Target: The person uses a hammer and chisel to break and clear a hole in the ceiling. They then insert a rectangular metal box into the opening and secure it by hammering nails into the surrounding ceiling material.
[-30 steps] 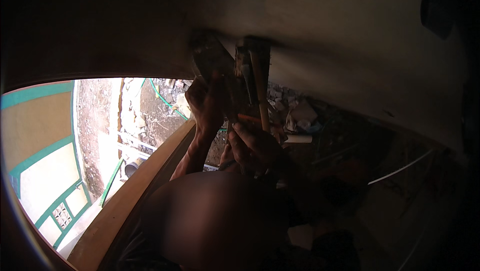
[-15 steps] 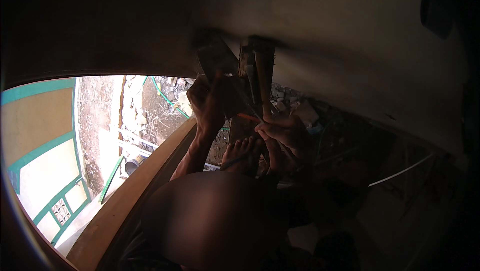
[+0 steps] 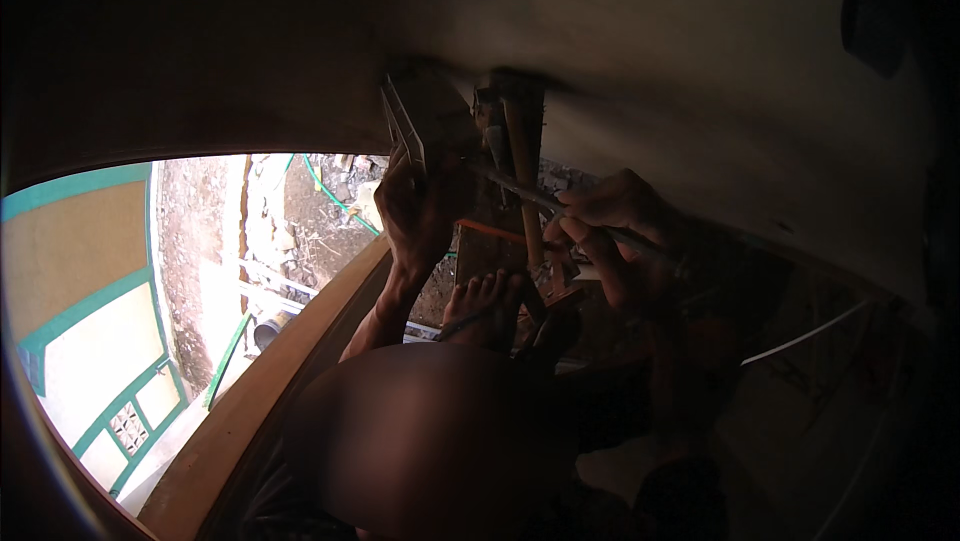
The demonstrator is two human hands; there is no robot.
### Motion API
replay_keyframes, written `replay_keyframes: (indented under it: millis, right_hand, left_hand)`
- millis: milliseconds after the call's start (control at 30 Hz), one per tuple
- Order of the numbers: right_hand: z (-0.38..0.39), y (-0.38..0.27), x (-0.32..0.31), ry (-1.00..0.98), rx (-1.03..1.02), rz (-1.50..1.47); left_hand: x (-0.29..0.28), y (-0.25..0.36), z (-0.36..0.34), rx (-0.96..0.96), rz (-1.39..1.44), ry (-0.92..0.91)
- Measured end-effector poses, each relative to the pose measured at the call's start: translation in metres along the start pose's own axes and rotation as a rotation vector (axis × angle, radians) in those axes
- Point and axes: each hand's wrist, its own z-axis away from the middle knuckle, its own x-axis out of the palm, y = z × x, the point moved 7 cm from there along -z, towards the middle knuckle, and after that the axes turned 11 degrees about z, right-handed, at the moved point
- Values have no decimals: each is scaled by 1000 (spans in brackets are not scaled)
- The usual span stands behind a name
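Observation:
My left hand (image 3: 408, 203) is closed around the lower end of a dark, box-like piece (image 3: 440, 119) with a pale slotted edge. To its right, my right hand (image 3: 622, 229) pinches a thin, dark, cable-like length (image 3: 520, 187); its far end reaches toward the box-like piece, though shadow hides whether they touch. A wooden handle (image 3: 521, 156) slants down between my hands. Beside it stands a dark upright post-like piece (image 3: 490, 119). Below my hands, a bare foot (image 3: 483, 306) rests near an orange strip (image 3: 492, 230).
A pale wall or panel (image 3: 700, 101) spans the top right. A wooden board edge (image 3: 265, 371) runs along the left, with bright rubble ground (image 3: 325, 206), a green hose (image 3: 345, 209) and a green-trimmed wall (image 3: 80, 271) beyond. At right, a white strand (image 3: 805, 334) crosses the dark.
My right hand has moved up and right, and the cable-like length now lies flatter. The box-like piece in my left hand has turned, showing its pale edge.

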Motion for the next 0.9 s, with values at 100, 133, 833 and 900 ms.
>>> replay_keyframes:
  millis: [100, 133, 833, 900]
  right_hand:
    - [-5, -2, -3, 31, -57, 31]
    - [-7, -3, -3, 24, -82, 45]
    - [34, -12, 87, -59, -369, 325]
    - [30, -25, 80, 29, -480, 503]
  left_hand:
    - [3, 7, 1, 82, -50, -22]
    - [3, 10, 1, 126, -85, -25]
    - [-11, -3, -13, 95, -85, 137]
    - [-6, -1, -16, 59, -60, 130]
